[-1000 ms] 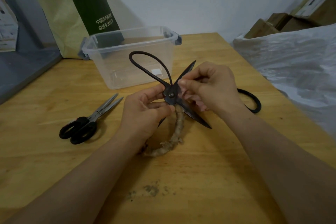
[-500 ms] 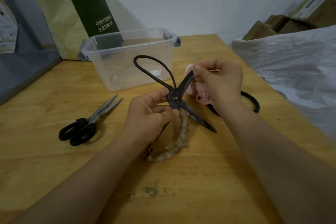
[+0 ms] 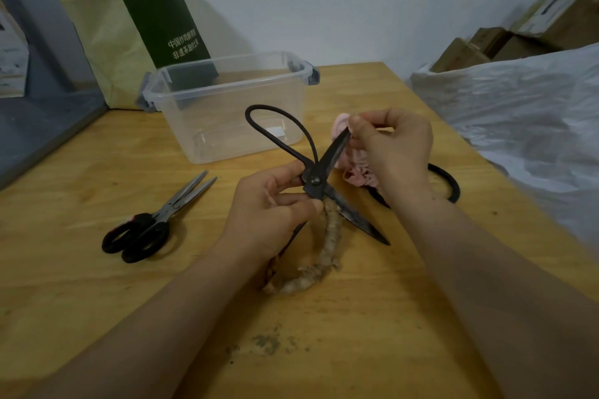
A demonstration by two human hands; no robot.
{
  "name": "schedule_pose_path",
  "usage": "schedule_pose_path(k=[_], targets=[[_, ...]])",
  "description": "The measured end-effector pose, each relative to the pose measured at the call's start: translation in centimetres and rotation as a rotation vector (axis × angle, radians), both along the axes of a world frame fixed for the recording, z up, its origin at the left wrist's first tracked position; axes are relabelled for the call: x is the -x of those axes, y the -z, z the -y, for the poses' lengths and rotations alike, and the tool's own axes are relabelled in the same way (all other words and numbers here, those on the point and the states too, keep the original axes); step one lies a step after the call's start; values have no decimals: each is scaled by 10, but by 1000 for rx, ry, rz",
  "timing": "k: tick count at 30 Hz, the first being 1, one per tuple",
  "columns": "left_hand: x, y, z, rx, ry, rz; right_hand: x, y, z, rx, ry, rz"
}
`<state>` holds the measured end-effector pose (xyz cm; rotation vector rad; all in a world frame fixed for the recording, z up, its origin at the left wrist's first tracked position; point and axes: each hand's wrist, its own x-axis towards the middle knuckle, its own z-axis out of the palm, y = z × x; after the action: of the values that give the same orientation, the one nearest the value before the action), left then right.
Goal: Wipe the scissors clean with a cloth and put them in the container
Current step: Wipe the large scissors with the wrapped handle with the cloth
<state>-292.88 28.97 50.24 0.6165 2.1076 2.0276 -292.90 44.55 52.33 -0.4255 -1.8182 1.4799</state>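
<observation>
Large black iron scissors [image 3: 316, 176] are held spread open above the wooden table, one looped handle bare, the other wrapped in frayed tan cord. My left hand [image 3: 269, 207] grips them at the pivot. My right hand [image 3: 393, 147] pinches a pink cloth [image 3: 355, 168] around the tip of the upper blade. The lower blade points down to the right, bare. The clear plastic container [image 3: 227, 107] stands empty behind the scissors, lid off.
Smaller steel scissors with black handles [image 3: 152, 223] lie to the left. Another black loop handle [image 3: 449, 181] shows behind my right wrist. A green and tan paper bag [image 3: 136, 32] leans on the wall. White plastic sheeting [image 3: 518, 120] covers the right. Dirt crumbs [image 3: 267, 343] lie near me.
My right hand has slid the pink cloth up the upper blade from near the pivot to its tip. The left hand keeps its hold at the pivot.
</observation>
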Motion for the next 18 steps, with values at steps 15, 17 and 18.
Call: schedule_pose_path(k=[15, 17, 18], targets=[[-3, -2, -3, 12, 21, -2, 17, 12, -29, 147, 158, 18], [-4, -2, -4, 11, 21, -10, 12, 9, -40, 185, 199, 13], [-3, -2, -2, 8, 7, -9, 8, 6, -43, 176, 188, 11]])
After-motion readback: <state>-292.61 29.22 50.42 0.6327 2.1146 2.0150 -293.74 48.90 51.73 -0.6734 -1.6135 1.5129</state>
